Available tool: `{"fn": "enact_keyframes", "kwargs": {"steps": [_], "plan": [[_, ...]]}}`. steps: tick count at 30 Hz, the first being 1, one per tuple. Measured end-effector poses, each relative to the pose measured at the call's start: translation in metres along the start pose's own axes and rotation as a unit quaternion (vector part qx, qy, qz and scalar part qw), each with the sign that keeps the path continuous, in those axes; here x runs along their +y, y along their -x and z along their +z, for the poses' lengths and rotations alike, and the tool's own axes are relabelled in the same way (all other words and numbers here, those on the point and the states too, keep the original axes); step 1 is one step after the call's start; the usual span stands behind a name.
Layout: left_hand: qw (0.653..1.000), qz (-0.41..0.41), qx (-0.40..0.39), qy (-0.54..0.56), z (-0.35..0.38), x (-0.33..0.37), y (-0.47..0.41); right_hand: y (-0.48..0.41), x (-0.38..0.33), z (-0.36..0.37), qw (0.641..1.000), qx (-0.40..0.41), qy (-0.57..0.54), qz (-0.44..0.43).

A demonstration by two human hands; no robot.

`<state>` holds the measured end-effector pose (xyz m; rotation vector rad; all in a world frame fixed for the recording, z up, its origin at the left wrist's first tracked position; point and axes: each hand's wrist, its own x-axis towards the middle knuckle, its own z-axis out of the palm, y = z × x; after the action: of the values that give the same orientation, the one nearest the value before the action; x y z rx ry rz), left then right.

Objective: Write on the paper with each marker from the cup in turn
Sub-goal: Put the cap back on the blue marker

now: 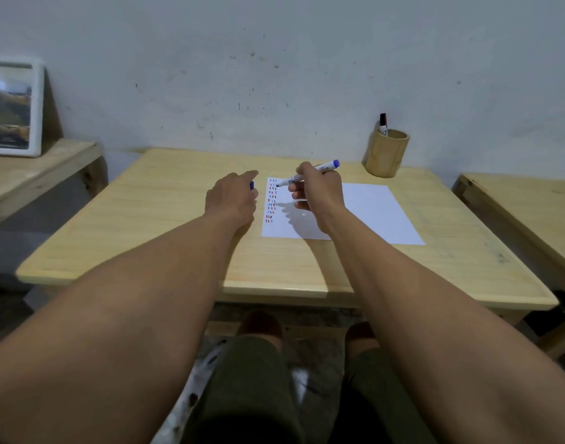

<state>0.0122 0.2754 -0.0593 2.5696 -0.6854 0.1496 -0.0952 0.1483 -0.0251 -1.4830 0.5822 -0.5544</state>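
A white paper point(367, 213) lies on the wooden table point(166, 225), with short red and blue strokes point(271, 200) down its left edge. My right hand point(318, 195) grips an uncapped blue marker point(310, 174), tip at the top of the strokes. My left hand point(231, 198) rests on the table just left of the paper, its fingers curled round the blue cap point(251, 185). A wooden cup point(387, 153) stands at the back right with one black marker point(383, 124) in it.
A framed picture point(10, 107) leans on a side table point(41, 168) at the left. Another wooden table point(528, 206) stands to the right. My knees point(262, 325) show below the table's front edge.
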Motion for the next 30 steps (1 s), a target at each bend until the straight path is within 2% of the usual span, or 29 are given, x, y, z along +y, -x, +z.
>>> {"fn": "enact_keyframes", "kwargs": {"steps": [7,11,18,22,30], "plan": [[0.998,0.000,0.058,0.027,-0.004,0.002,-0.007,-0.006,0.001,-0.005,0.999,0.029,-0.029,-0.014],[0.989,-0.037,0.076,0.118,-0.016,0.009,-0.012,-0.006,-0.009,-0.007,0.996,0.041,-0.078,-0.006],[0.958,-0.027,0.094,0.271,-0.048,0.039,-0.026,-0.005,-0.026,-0.009,0.985,0.065,-0.160,-0.013],[0.943,-0.022,0.079,0.323,-0.067,0.055,-0.030,-0.007,-0.033,-0.012,0.973,0.085,-0.216,-0.002],[0.934,0.004,0.035,0.355,-0.083,0.072,-0.031,-0.006,-0.046,-0.017,0.965,0.062,-0.256,-0.008]]}}
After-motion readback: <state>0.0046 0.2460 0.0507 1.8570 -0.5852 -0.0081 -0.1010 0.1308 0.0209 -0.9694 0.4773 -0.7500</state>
